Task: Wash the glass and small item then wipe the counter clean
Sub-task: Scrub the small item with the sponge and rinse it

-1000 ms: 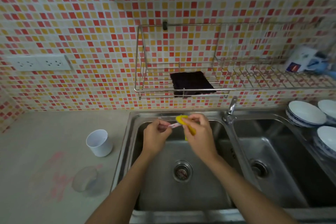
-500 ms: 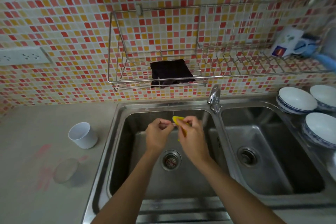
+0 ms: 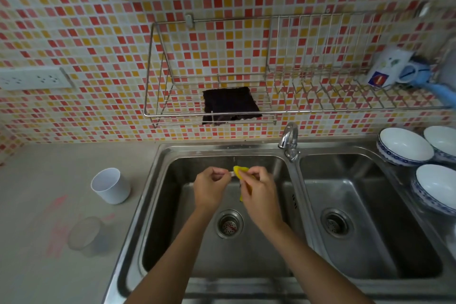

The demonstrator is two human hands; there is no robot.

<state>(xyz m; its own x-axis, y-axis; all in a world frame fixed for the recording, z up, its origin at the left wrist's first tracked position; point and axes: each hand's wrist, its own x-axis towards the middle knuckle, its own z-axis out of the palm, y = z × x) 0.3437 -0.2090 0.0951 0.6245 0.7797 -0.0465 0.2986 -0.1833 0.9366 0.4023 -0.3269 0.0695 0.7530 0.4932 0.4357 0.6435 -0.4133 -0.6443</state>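
One head-worn wide-angle camera looks forward and steeply down from close above the stainless-steel double sink (image 3: 291,276), facing the red, orange and cream mosaic-tiled wall (image 3: 98,20). Both forearms enter from the bottom edge. Straight lines bow near the borders (the wire wall rack (image 3: 271,112) curves visibly).

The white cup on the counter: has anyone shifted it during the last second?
No. The white cup stands upright at the same spot left of the sink rim, above the pink stains; only the head camera moved.
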